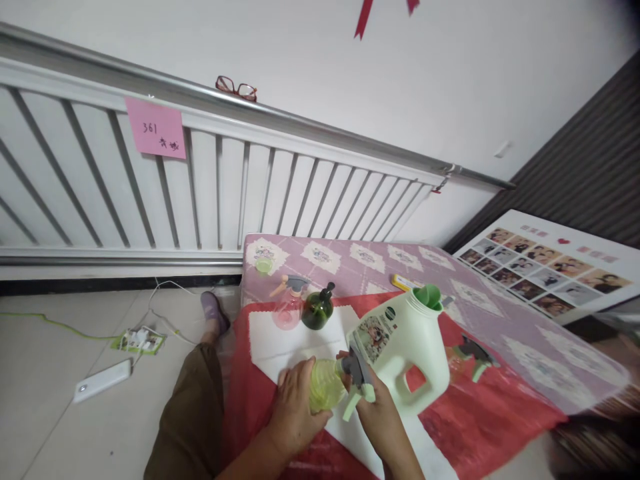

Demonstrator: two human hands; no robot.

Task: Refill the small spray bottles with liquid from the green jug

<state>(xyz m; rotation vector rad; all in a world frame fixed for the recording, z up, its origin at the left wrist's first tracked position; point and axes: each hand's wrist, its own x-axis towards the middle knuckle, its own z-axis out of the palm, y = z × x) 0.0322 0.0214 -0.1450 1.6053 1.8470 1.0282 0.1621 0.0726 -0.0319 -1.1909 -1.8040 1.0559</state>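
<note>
My left hand (295,407) is wrapped round the body of a yellow-green spray bottle (326,385), which lies tilted with its top toward the right. Around the grey and light green trigger head (359,377) my right hand (373,403) is closed, its fingers partly hidden behind the head. Just beyond stands a big pale green detergent jug (425,347), its neck uncapped and green inside. A pink spray bottle (289,308) and a dark green pump bottle (318,309) stand side by side on white paper (273,337). Another spray bottle (470,357) shows behind the jug.
Red cloth (480,413) covers part of the patterned table (340,257). A light green cap (264,265) and a yellow item (403,283) lie near its far side. A radiator (280,187) runs behind. On the floor are a power strip (140,341) and a white box (103,380).
</note>
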